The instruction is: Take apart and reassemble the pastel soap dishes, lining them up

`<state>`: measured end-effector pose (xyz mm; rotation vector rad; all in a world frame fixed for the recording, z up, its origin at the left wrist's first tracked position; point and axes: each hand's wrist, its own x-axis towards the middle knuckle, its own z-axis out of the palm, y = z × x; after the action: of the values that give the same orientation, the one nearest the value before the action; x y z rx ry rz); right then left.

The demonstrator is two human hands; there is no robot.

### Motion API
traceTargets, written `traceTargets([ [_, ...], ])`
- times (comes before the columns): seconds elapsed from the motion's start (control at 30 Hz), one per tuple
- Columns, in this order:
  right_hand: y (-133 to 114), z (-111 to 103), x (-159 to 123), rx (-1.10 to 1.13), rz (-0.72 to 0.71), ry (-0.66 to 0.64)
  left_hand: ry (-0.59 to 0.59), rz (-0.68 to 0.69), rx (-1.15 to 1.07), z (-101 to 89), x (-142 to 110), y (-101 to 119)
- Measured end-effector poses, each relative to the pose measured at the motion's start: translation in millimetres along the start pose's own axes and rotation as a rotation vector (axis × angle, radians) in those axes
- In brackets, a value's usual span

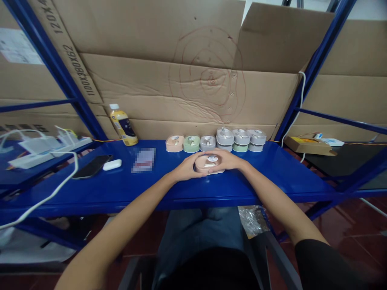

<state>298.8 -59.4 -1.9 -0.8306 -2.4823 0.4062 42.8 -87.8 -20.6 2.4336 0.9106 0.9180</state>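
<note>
A pinkish rounded box (208, 161) with a clear lid and a round sticker on top sits between my two hands, close to the front of the blue table. My left hand (188, 166) curves round its left side. Round the right side wraps my right hand (227, 158). Behind it stands a row of similar boxes: a peach box (174, 143), a green box (191, 143) and a grey box (207, 142). Further right, more of these boxes (241, 139) are stacked in pairs. Whether the held box touches the table is hard to tell.
To the left lie a blurred-out card (144, 160), a white earbud case (112, 164) and a black phone (93, 166). A yellow drink bottle (123, 125) stands by the cardboard backing (145, 88). A white power strip (51, 151) and cable are at far left. Blue posts flank the table (290, 173).
</note>
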Motion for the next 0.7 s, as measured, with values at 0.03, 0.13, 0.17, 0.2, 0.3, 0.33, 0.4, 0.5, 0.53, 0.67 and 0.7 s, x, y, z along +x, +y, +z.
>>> traceTargets([
  [0.03, 1.6, -0.1, -0.5, 0.014, 0.015, 0.012, 0.016, -0.001, 0.018, -1.2, -1.2, 0.7],
  [0.13, 4.4, -7.5, -1.8, 0.102, 0.079, 0.151, 0.12, -0.047, 0.078, -6.6, -3.5, 1.7],
  [0.17, 4.9, -12.9, -2.2, 0.141, 0.092, 0.237, 0.18, -0.068, 0.094, -9.4, -2.5, 1.5],
  [0.2, 5.4, -19.5, -2.8, 0.176, 0.101, 0.34, 0.256, -0.096, 0.11, -12.4, 0.0, 1.2],
  [0.3, 8.9, -40.6, -4.8, 0.225, 0.146, 0.701, 0.515, -0.244, 0.164, -19.8, 20.1, 0.0],
  [0.33, 11.0, -46.2, -5.6, 0.221, 0.179, 0.805, 0.57, -0.308, 0.187, -20.6, 31.0, -0.3],
  [0.4, 16.3, -52.9, -7.0, 0.191, 0.255, 0.932, 0.588, -0.395, 0.244, -18.1, 56.8, -0.2],
  [0.5, 23.9, -53.3, -8.0, 0.12, 0.319, 0.968, 0.571, -0.491, 0.338, -4.6, 97.4, 1.0],
  [0.53, 25.7, -52.1, -8.1, 0.104, 0.322, 0.961, 0.56, -0.516, 0.353, 1.8, 109.1, 1.3],
  [0.67, 29.0, -48.5, -7.7, 0.066, 0.316, 0.933, 0.586, -0.543, 0.384, 28.6, 138.3, 1.1],
  [0.7, 29.2, -48.2, -7.7, 0.056, 0.314, 0.929, 0.587, -0.547, 0.391, 34.3, 141.1, 0.8],
])
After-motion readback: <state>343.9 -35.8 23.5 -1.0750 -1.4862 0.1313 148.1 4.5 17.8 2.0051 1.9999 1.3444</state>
